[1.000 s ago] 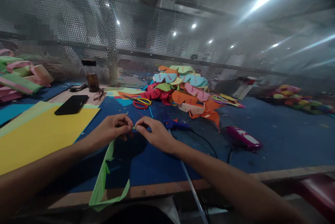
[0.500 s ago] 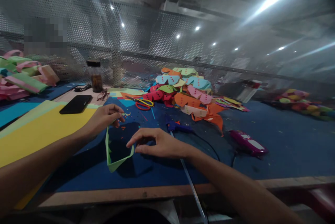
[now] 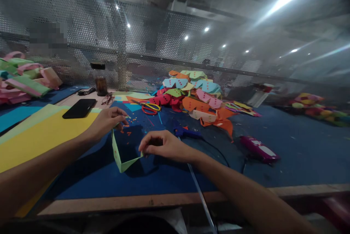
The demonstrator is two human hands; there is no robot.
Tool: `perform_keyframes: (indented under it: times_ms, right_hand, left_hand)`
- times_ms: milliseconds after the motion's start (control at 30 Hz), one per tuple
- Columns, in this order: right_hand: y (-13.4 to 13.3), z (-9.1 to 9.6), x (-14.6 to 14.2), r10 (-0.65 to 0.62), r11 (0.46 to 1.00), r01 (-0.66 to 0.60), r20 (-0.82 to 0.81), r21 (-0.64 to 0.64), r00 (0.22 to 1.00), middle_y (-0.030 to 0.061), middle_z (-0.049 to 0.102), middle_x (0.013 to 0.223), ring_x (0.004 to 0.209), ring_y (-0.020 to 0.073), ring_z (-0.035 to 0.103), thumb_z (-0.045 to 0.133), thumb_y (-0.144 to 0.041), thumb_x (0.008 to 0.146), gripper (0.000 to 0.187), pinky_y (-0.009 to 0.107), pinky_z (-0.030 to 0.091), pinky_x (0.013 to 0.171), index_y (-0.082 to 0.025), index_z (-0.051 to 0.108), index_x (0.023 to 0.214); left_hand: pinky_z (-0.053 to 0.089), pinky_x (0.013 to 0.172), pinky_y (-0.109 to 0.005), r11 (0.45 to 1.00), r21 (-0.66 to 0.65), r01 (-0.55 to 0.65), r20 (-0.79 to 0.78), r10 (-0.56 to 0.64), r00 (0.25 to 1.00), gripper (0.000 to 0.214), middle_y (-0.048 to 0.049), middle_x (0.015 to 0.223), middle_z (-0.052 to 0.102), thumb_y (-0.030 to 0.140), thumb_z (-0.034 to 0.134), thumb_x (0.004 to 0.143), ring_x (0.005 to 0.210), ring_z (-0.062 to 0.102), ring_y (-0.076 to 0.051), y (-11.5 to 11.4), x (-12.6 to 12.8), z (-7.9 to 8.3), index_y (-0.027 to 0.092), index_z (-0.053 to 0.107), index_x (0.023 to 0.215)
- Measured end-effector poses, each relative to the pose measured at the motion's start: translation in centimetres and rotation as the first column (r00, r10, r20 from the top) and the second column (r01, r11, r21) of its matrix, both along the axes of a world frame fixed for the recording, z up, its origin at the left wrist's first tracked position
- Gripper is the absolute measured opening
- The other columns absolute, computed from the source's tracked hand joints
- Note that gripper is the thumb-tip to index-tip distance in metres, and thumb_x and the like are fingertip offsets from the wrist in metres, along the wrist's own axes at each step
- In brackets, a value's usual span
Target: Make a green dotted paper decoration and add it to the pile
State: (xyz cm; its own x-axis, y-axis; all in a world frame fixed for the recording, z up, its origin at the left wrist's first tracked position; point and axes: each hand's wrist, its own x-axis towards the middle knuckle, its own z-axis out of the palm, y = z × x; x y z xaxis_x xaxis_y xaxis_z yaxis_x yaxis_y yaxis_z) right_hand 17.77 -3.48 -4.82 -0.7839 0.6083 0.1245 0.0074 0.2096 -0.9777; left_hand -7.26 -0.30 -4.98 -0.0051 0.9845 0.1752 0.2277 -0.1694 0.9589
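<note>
A light green paper strip (image 3: 119, 161), folded into a V, hangs between my two hands above the blue tabletop. My left hand (image 3: 111, 120) is closed on its far left end, the fingertips partly hidden behind the hand. Its right end is pinched between the thumb and forefinger of my right hand (image 3: 165, 147). Tiny orange and pale paper bits (image 3: 129, 129) are scattered just beyond the strip. Right behind my right hand lies a blue glue gun (image 3: 186, 132), and a clear glue stick (image 3: 201, 195) runs from it over the table's front edge.
Scissors (image 3: 150, 107) lie behind my hands, beside a heap of coloured paper cutouts (image 3: 201, 97). To the left are yellow sheets (image 3: 46, 141), a black phone (image 3: 79, 108) and a jar (image 3: 101, 80). A purple device (image 3: 259, 149) with a cord lies at right.
The paper strip has risen slightly and turned, so its fold sits higher and red marks show on its left side. My right hand has shifted a little right, with its fingers closer together.
</note>
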Motion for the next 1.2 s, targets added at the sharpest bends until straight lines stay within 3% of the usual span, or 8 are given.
perform_keyframes:
  times_ms: [333,600,1200]
  right_hand:
    - [0.5,0.2,0.5,0.003,1.000,0.000,0.075,-0.030,0.997,0.0003,0.071,0.089,0.082,0.0119,0.064,0.082,-0.031,0.079,0.026,0.025,0.048,0.079,-0.017,0.075,0.100]
    - [1.0,-0.2,0.4,-0.128,0.992,0.127,0.055,0.026,0.990,0.0020,0.075,0.095,0.088,0.0156,0.067,0.084,-0.038,0.077,0.026,0.031,0.050,0.088,-0.020,0.077,0.095]
    - [1.8,0.4,0.6,-0.339,0.937,0.333,0.048,0.108,0.940,0.0034,0.072,0.081,0.078,0.0156,0.067,0.074,-0.042,0.084,0.027,0.031,0.053,0.082,-0.016,0.074,0.089]
  left_hand:
    - [0.053,0.052,-0.027,0.997,-0.016,-0.070,-0.010,0.070,0.998,0.022,-0.0026,0.066,0.077,0.031,0.075,0.064,0.048,0.064,-0.015,0.6,-0.6,0.1,0.019,0.066,0.081]
    - [0.056,0.055,-0.029,0.997,-0.015,-0.079,0.019,0.079,0.997,0.020,-0.0034,0.069,0.077,0.034,0.077,0.067,0.055,0.068,-0.018,1.1,-1.2,-0.2,0.021,0.067,0.079]
    - [0.057,0.058,-0.031,0.990,0.023,-0.140,-0.023,0.140,0.990,0.032,-0.0049,0.074,0.077,0.041,0.077,0.069,0.052,0.068,-0.018,2.1,-2.6,-0.3,0.018,0.069,0.089]
